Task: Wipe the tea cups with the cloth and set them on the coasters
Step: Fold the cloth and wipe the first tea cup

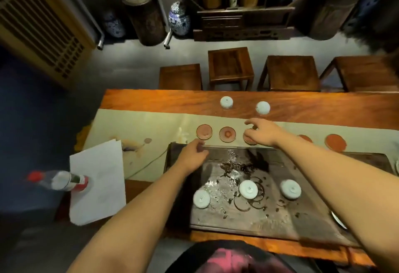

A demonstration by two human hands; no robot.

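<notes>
1. A wooden bench was seen from above, covered in part by a pale runner.
2. A dark, wet tea tray lay on the near side; three white tea cups were set upside down on it, left, middle and right.
3. Two more cups were stood upside down on the bare wood at the far side.
4. A row of round reddish coasters was laid on the runner, none bearing a cup.
5. The right hand was held over a coaster, fingers spread and relaxed, nothing gripped.
6. The left hand was placed at the tray's far-left corner; because of blur, it could not be told whether its fingers were apart or together.
7. A plastic bottle was seen beside white paper.
</notes>
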